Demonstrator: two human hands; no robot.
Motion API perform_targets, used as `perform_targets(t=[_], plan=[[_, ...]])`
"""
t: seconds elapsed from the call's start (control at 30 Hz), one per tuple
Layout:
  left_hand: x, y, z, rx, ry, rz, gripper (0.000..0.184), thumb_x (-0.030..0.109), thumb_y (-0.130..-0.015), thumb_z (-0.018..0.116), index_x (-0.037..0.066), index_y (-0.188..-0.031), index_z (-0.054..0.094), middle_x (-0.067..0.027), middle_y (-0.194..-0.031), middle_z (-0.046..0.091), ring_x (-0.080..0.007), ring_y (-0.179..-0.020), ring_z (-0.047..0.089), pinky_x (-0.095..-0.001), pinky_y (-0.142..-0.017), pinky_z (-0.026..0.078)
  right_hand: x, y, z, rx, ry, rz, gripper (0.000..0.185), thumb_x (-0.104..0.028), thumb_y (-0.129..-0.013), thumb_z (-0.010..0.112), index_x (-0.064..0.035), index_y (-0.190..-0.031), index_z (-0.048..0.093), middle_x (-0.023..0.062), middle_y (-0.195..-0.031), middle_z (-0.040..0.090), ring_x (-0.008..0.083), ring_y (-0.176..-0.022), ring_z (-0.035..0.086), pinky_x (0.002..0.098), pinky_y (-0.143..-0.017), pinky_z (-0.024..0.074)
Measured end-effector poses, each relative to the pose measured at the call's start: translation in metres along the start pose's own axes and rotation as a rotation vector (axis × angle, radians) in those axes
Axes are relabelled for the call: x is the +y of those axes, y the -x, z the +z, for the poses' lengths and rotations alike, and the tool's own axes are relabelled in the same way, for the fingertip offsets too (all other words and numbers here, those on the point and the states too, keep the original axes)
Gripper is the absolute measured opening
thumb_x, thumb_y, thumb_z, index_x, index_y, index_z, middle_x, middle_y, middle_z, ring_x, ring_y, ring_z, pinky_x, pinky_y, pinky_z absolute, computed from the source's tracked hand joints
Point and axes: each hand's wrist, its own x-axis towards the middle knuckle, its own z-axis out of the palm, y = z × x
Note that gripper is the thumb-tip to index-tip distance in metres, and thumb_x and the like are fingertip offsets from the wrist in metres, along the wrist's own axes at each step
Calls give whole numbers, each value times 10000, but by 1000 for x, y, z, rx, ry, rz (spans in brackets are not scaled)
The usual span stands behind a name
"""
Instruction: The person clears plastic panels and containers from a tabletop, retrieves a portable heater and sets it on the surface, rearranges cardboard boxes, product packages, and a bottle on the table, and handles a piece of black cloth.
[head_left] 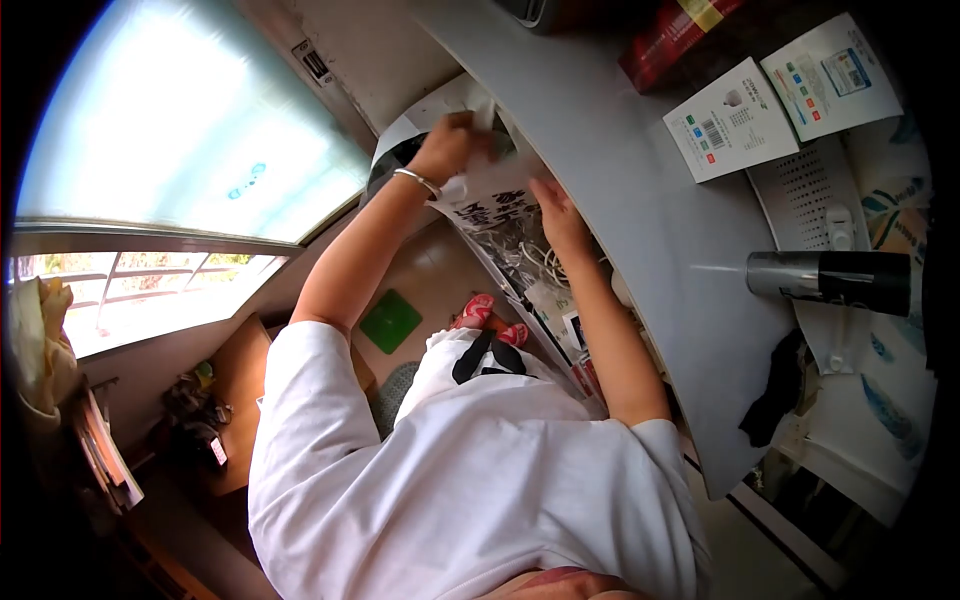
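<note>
Biggest here is the grey desk [630,250], slanting down the right side, its far end cut off at the top of the view, and its edge hiding part of what lies beneath. Across from it there's the window [180,120], glaring white, hardly anything to make out through it. The person's white shirt [450,490] fills the near ground. Under the desk edge runs a long container [493,268], drawer or box, I can't say; the desk and the right forearm cover its inner side.

And here's the white sheet [480,188], or perhaps a bag, at the container's far end: lettered face up, lettering set slantwise near the edge towards the person, too tilted and small to read. Its far part is lost behind the left hand [455,148], so its long axis I can't call.

The sheet lies between the hands, which are apart: left at its far side, fingers curled and blurred, right hand [562,215] by its right edge, close to the desk. Is either gripping? Can't tell! Nearer the person, pale cables [545,262] tangle. Smallest, a bangle [418,183] rings the left wrist.
</note>
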Motion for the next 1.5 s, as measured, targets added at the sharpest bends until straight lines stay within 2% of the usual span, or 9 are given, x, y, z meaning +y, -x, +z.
perform_targets(t=[0.07,0.13,0.17,0.37,0.7,0.87,1.07,1.2,1.5], plan=[[3,8,-26,32,-856,782,202,78,-833,535,-51,-974,600,-125,-817,643,-225,-854,598,-374,-809,478,17,20,-9,49,22,86,170,-139,-897,639,-12,-1006,609,30,-878,637,107,-823,590,225,-737,454],[26,23,-18,31,627,8,155,120,-839,522,7,-793,617,-126,-856,621,-255,-827,599,-376,-798,474,22,43,-23,94,-30,192,172,-148,-904,629,-19,-1016,609,35,-883,640,99,-821,594,218,-711,454],[26,23,-22,6,664,83,87,79,-799,590,-1,-768,603,-108,-770,607,-222,-753,592,-348,-723,474,21,55,-32,92,-107,286,169,-150,-908,623,-23,-1018,610,37,-883,643,95,-810,597,215,-693,455],[63,60,-23,173,271,197,98,-6,-804,601,-10,-902,608,-17,-721,556,-107,-612,501,-224,-559,397,1,123,-83,83,-346,753,153,-148,-922,591,-36,-1022,617,35,-848,662,101,-686,616,217,-587,467],[67,98,-36,325,593,566,82,8,-781,545,11,-699,547,-33,-639,513,-134,-562,455,-254,-543,370,42,191,-129,-60,-267,826,128,-122,-906,598,-20,-980,622,47,-805,658,103,-653,616,222,-555,475],[81,138,-27,335,527,655,50,-1,-789,519,-4,-747,546,-43,-688,541,-150,-612,503,-286,-695,488,78,205,-128,-118,-252,832,130,-123,-898,606,-17,-971,623,56,-787,658,109,-613,613,229,-528,470],[100,214,-41,354,550,637,50,-3,-784,493,-17,-752,529,-31,-592,482,-104,-506,407,-320,-711,516,103,212,-118,-191,-160,874,163,-95,-850,625,5,-979,636,62,-795,656,126,-629,613,255,-543,483],[93,243,-29,517,442,527,96,-9,-769,504,21,-678,502,2,-545,452,-69,-453,330,-253,-617,440,98,195,-113,-217,-104,933,200,-92,-852,629,9,-1025,637,66,-817,656,120,-659,606,258,-539,477],[-21,265,-40,686,220,31,86,9,-750,582,35,-668,577,8,-588,541,-46,-472,432,-199,-441,325,98,201,-126,-262,-122,852,142,-102,-874,617,-9,-979,636,42,-791,654,114,-605,605,239,-514,464]])
